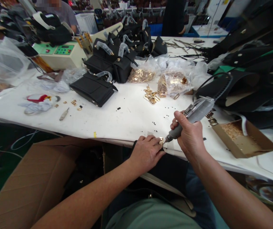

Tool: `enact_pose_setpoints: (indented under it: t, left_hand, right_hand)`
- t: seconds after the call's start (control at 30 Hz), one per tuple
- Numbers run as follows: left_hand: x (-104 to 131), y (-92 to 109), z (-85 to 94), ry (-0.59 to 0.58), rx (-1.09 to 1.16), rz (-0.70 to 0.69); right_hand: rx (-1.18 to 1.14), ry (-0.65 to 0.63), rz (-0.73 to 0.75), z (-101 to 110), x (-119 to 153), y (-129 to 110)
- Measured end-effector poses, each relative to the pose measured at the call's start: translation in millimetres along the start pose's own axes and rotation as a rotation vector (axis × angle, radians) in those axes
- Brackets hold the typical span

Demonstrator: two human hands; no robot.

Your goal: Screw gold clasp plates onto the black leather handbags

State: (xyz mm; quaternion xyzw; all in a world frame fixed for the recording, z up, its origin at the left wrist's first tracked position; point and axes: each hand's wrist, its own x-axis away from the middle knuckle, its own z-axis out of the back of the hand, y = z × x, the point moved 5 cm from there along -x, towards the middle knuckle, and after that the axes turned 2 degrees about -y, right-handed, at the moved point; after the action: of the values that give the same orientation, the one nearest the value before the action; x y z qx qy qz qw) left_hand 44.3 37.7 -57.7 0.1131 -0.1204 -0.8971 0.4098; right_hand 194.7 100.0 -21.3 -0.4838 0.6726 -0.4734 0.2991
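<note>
My right hand is wrapped round a grey electric screwdriver, tilted with its nose down to the left. The screwdriver's tip meets or nearly meets a small gold metal fitting at the table's front edge. My left hand, fingers together, presses on a black bag piece under that fitting. Most of the piece hangs below the edge over my lap, with a pale lining edge showing. Tiny dark screws lie scattered on the table just beyond my hands.
Beyond lie loose gold fittings and clear bags of them. Black handbags stand behind on the white table. An open cardboard box of small gold parts sits right; a large carton stands lower left. People are at the back.
</note>
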Motion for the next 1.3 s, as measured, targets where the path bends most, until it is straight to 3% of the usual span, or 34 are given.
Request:
enact_pose_setpoints:
  t: [0.17,0.53,0.77,0.97,1.3]
  left_hand:
    - [0.4,0.2,-1.0,-0.017,-0.025,-0.002]
    - [-0.7,0.5,-0.9,-0.022,-0.047,-0.007]
    - [-1.3,-1.1,-5.3,-0.025,-0.069,-0.008]
    - [-2.9,-1.1,-5.4,-0.044,-0.045,0.011]
    - [-2.9,0.9,0.6,0.008,-0.021,0.019]
  right_hand:
    - [0.116,0.018,0.102,-3.0,-9.4,0.4]
    - [0.324,0.01,0.105,-3.8,-6.5,17.6]
    - [0.575,-0.131,0.101,-19.9,4.6,4.1]
    - [0.672,-0.269,0.102,-29.1,3.2,14.8]
    - [0.521,-0.392,0.016,-39.9,-8.0,28.0]
